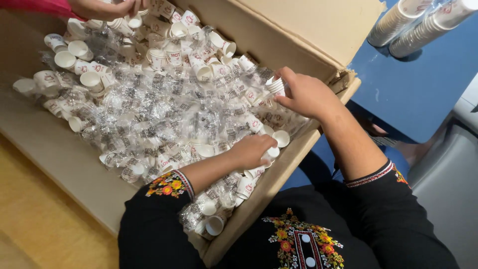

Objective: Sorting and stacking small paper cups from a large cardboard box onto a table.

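One cardboard box [279,40] holds too many small paper cups [79,48] to count. Two wrapped cup stacks [413,22] lie upper right. Three hands are visible.

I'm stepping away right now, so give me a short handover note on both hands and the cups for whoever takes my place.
Left hand: down in the cardboard box, closed on a loose paper cup.
Right hand: grip around a small stack of cups at the box's near wall.
Another person's hand works at the far end.
Done: two wrapped cup sleeves lie on the blue surface.
Left: loose cups and plastic wrappers fill most of the box.
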